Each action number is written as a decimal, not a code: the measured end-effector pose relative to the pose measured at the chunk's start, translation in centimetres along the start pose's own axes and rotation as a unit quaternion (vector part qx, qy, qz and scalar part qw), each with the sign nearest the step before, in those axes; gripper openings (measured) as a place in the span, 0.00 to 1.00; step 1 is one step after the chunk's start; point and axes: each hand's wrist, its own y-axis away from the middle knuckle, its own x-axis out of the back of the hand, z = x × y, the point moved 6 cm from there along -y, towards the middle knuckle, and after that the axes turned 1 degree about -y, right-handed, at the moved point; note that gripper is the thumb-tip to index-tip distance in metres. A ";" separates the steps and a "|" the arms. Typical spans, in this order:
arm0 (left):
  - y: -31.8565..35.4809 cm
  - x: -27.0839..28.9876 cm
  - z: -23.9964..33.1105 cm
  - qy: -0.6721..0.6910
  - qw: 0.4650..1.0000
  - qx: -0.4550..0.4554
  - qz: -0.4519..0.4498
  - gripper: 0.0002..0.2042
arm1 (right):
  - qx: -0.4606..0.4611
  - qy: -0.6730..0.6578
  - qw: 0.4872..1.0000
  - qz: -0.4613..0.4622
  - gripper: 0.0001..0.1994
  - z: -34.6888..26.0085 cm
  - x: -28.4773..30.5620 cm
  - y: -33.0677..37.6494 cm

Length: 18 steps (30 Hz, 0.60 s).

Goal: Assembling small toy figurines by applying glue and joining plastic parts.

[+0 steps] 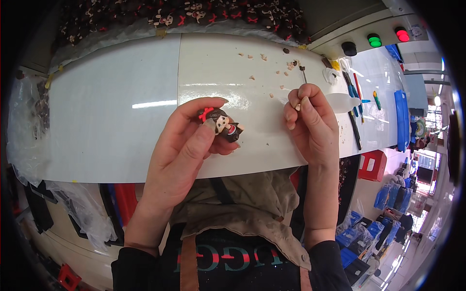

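My left hand [182, 145] is closed round a small doll figurine [224, 124] with dark brown hair, a red bow and a dark outfit. The thumb presses near its head, and the face is turned to the right. Over the right part of the white table, my right hand [314, 121] pinches a thin metal rod [305, 76]. A dark lump sits at the rod's upper end, near loose crumbs. Between the same fingers shows a small beige piece [298, 106]; whether it belongs to the rod I cannot tell.
Beige crumbs [263, 57] lie scattered on the white tabletop [111, 116]. Many similar figurines [194, 17] fill the far edge. At right are a white squeeze bottle [343, 102], pliers [350, 89] and a panel with a green button [374, 40]. Plastic sheeting [26, 136] hangs at left.
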 end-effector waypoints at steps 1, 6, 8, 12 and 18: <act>0.0 0.0 0.0 -0.004 1.000 0.000 0.003 0.17 | -0.005 0.003 1.000 0.012 0.07 0.0 -0.2 0.1; 0.0 0.0 0.0 -0.003 1.000 0.004 0.005 0.17 | -0.025 -0.026 0.999 0.027 0.07 0.1 -0.2 0.3; 0.0 0.0 0.0 -0.006 1.000 0.007 0.006 0.17 | -0.016 -0.048 0.999 -0.014 0.07 0.1 -0.1 0.3; 0.0 0.2 -0.2 -0.001 1.000 0.000 -0.001 0.18 | -0.009 0.235 0.970 0.062 0.07 0.1 -0.2 0.8; 0.1 0.2 -0.2 -0.003 1.000 -0.002 -0.004 0.18 | 0.165 0.657 0.736 -0.006 0.08 -1.0 -1.8 1.8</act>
